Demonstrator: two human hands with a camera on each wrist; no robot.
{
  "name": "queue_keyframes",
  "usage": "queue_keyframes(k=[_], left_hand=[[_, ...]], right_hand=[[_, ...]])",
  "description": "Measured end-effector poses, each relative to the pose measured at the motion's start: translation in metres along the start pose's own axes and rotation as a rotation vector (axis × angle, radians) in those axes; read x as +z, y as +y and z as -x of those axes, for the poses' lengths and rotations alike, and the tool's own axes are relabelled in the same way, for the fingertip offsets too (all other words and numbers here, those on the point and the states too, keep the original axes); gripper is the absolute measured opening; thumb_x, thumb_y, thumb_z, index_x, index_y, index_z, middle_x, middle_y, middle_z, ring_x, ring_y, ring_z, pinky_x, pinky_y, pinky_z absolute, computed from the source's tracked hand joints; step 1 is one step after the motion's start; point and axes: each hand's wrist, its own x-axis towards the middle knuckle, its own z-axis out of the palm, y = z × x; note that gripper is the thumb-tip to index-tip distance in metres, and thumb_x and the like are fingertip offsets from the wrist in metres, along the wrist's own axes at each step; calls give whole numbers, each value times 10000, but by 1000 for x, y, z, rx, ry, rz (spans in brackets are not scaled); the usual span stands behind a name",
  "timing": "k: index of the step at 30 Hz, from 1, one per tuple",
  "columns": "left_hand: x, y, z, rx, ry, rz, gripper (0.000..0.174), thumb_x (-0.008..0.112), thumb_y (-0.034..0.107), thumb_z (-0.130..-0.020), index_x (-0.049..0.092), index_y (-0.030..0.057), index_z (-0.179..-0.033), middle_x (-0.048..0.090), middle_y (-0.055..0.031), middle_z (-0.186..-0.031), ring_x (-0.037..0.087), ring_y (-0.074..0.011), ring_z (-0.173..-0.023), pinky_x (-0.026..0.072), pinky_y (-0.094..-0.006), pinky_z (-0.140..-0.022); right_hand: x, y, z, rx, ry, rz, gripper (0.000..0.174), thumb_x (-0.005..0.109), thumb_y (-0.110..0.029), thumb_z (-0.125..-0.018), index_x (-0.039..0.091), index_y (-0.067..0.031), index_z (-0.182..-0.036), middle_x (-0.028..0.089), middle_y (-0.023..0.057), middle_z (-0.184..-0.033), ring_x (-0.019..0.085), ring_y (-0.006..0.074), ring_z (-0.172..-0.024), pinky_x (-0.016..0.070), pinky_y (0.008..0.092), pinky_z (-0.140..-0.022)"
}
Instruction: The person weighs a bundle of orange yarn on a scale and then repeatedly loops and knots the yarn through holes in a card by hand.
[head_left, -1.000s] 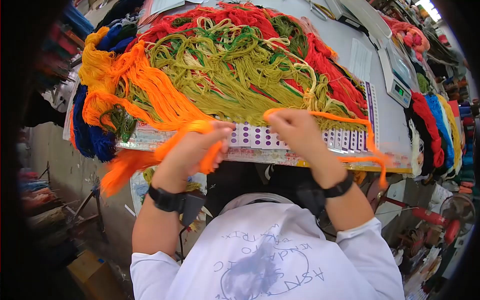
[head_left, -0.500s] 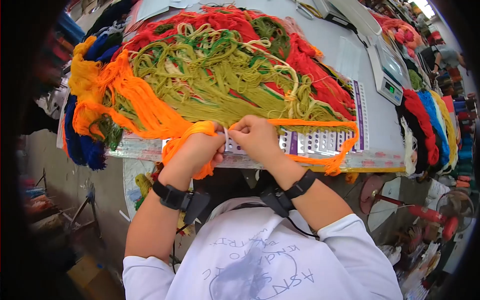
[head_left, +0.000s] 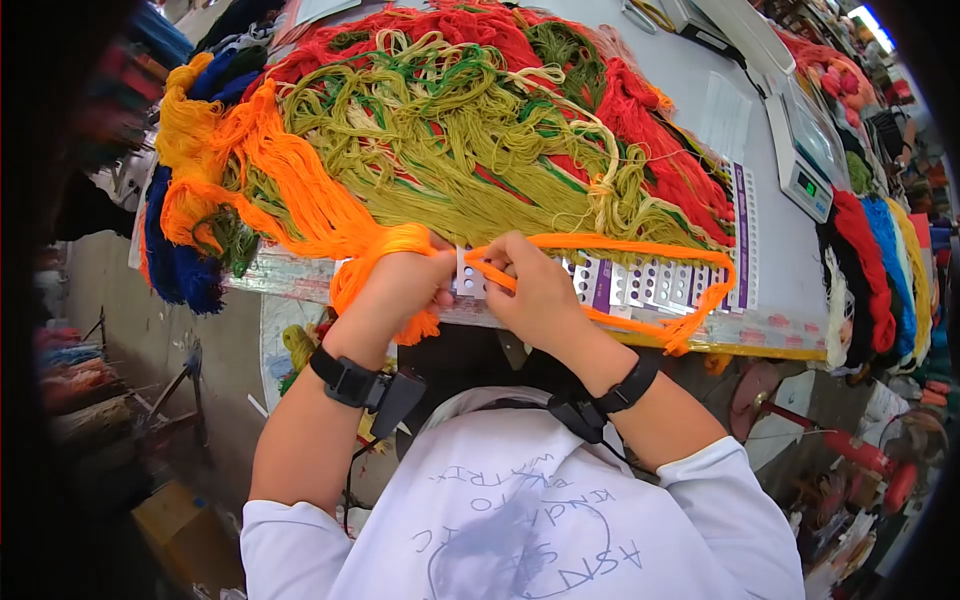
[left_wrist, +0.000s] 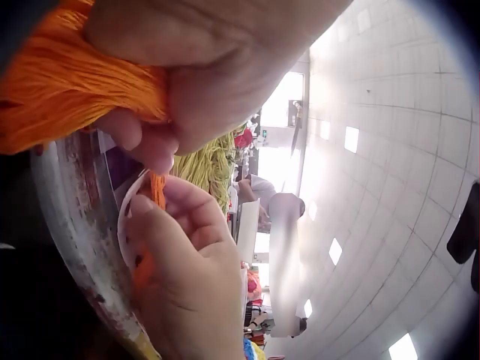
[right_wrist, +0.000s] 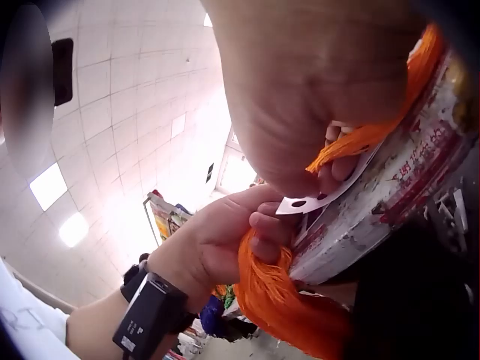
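In the head view my left hand point(head_left: 398, 288) grips an orange yarn bundle point(head_left: 350, 285) at the table's front edge. Just right of it, my right hand point(head_left: 538, 295) pinches a thinner orange strand point(head_left: 640, 243), which runs right and loops back along the edge. Between the hands stands a white card point(head_left: 468, 275) with punched holes. The left wrist view has the strand point(left_wrist: 157, 189) between the right hand's point(left_wrist: 199, 281) thumb and fingers, below the left hand point(left_wrist: 217, 60). In the right wrist view, the card point(right_wrist: 294, 205) lies at both hands' fingertips, with the bundle point(right_wrist: 281, 307) hanging beneath the left hand point(right_wrist: 225, 236).
Olive, red and green yarn point(head_left: 450, 150) covers much of the table. Purple-and-white punched cards point(head_left: 650, 283) lie along the front edge. A digital scale point(head_left: 805, 185) stands at right, near hanging coloured skeins point(head_left: 878, 260). Blue skeins point(head_left: 180, 255) hang at left.
The right hand has come left to the left hand, and its orange strand now forms a small loop beside the card. The left hand keeps its grip on the bundle.
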Motion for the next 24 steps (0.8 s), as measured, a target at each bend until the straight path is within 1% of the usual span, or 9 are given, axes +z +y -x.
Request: queue_keyframes(k=[3, 7, 10, 14, 16, 19, 21, 22, 24], left_hand=[[-54, -12, -6, 191, 225, 209, 116, 556, 145, -868, 548, 30, -879, 541, -23, -680, 476, -87, -513, 395, -224, -439], [-87, 5, 15, 23, 263, 507, 135, 537, 185, -869, 554, 53, -890, 588, -46, -768, 471, -95, -527, 408, -233, -481], [-75, 7, 22, -25, -116, 718, 216, 556, 207, -878, 545, 34, -1007, 595, -56, -859, 461, -55, -530, 372, -186, -434], [-74, -6, 17, -88, -251, 810, 248, 533, 191, -889, 523, 20, -1069, 606, -73, -897, 450, -37, -506, 353, -158, -413], [-69, -14, 11, -122, -499, 973, 300, 500, 168, -904, 493, 13, -1161, 611, -80, -900, 430, -22, -457, 339, -140, -399], [-50, -13, 7, -179, -637, 910, 360, 479, 154, -911, 466, 34, -1250, 641, -122, -912, 461, -62, -451, 376, -159, -390], [-32, -1, 9, -123, -559, 747, 454, 471, 120, -902, 389, 45, -1341, 631, -87, -886, 437, -44, -410, 386, -169, -420], [-28, 3, 8, -85, -558, 579, 470, 472, 98, -892, 379, 48, -1350, 636, -88, -859, 447, -50, -414, 397, -177, -427], [-22, 8, 1, -34, -502, 341, 522, 480, 53, -867, 352, 51, -1373, 645, -93, -790, 467, -57, -422, 414, -183, -441]], right_hand=[[-1, 2, 0, -64, 12, 72, 183, 581, -41, -752, 543, -57, -931, 581, 137, -918, 601, 336, -791, 496, 405, -662], [5, 6, -4, -173, 51, 189, 203, 595, -34, -747, 571, -63, -947, 555, 94, -876, 596, 298, -761, 490, 378, -658], [3, -4, -7, -85, -61, 420, 171, 600, -65, -752, 583, -64, -922, 541, 95, -883, 581, 295, -771, 480, 385, -654], [-2, -7, -14, -313, 14, 608, 187, 626, -110, -700, 575, -75, -877, 542, 121, -867, 562, 302, -781, 481, 402, -668], [-3, -5, -15, -414, 47, 583, 177, 624, -115, -695, 571, -72, -858, 550, 115, -867, 554, 301, -782, 476, 407, -670], [-4, -9, -15, -301, 32, 386, 210, 619, -145, -732, 542, -51, -904, 568, 109, -833, 547, 332, -717, 462, 431, -645], [-16, -23, -18, 197, -191, 48, 247, 585, -106, -770, 496, -21, -983, 578, 86, -787, 550, 266, -637, 459, 375, -597], [-19, -25, -20, 197, -196, 54, 247, 585, -106, -770, 496, -21, -983, 578, 86, -787, 550, 266, -637, 459, 375, -597], [-27, -26, -26, 379, -295, -423, 300, 559, -71, -788, 459, -12, -1064, 558, 53, -759, 539, 172, -605, 444, 303, -570]])
